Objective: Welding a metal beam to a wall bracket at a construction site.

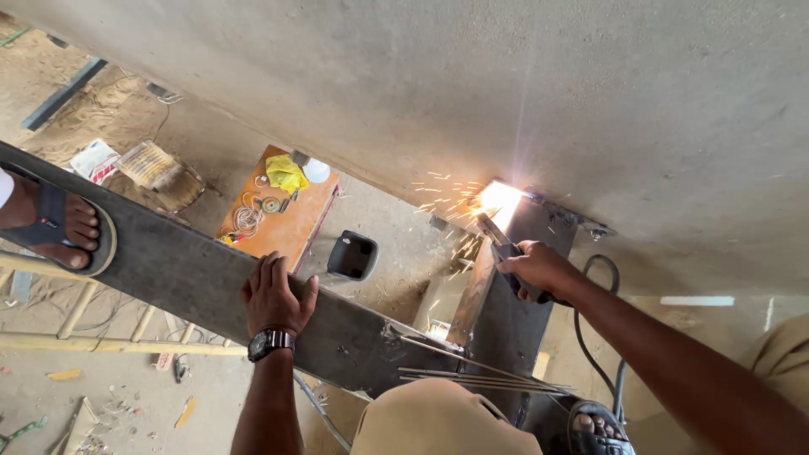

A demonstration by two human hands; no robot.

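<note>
My left hand [276, 297] grips the edge of a long dark steel beam [185, 270] that runs across the view; a watch sits on that wrist. My right hand [539, 268] is closed on a welding electrode holder [497, 240], whose tip meets an upright steel post [514, 312] near the concrete wall [506, 93]. A bright arc [497, 200] glows there and sparks scatter to the left. Several loose welding rods [480, 377] lie where beam and post meet.
A sandalled foot [55, 227] stands on the beam at the left, another [594, 425] at bottom right. Far below on the sandy ground are an orange table [295, 227] with wire and a yellow cloth, a black container [352, 255], and yellow ladder rails [84, 341].
</note>
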